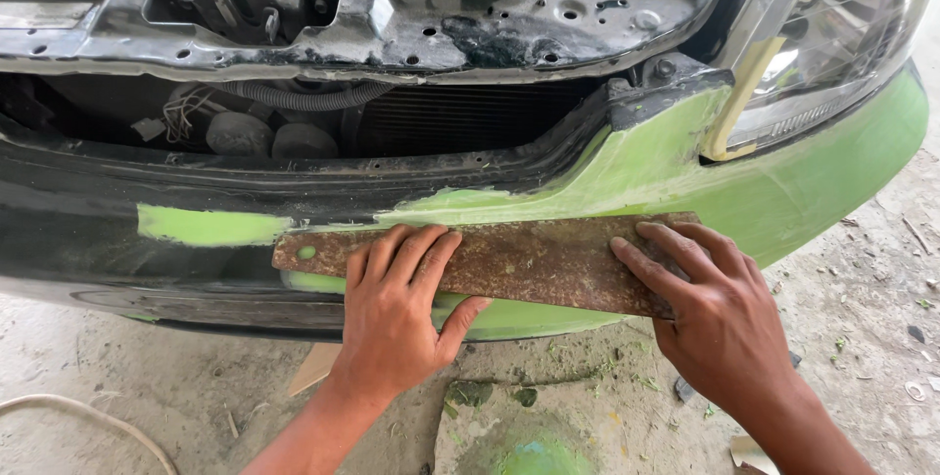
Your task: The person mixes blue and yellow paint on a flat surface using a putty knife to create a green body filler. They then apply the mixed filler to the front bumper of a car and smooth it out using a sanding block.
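A long rusty flat metal bar (529, 261) lies lengthwise against a car's front bumper (69, 230), over a wide patch of green filler (813, 181). My left hand (397, 323) presses on the bar's left part, fingers spread on top and thumb hooked under its lower edge. My right hand (710, 313) presses flat on the bar's right end. The bumper is dark at the left, with a smaller green filler patch (211, 226) there.
Above the bumper the grille is off, showing the radiator (460, 118), hoses and the hood latch panel (294, 15). A headlight (832, 34) edged with masking tape sits at upper right. A board smeared with green filler (519, 436) and a hose (88, 421) lie on the concrete floor.
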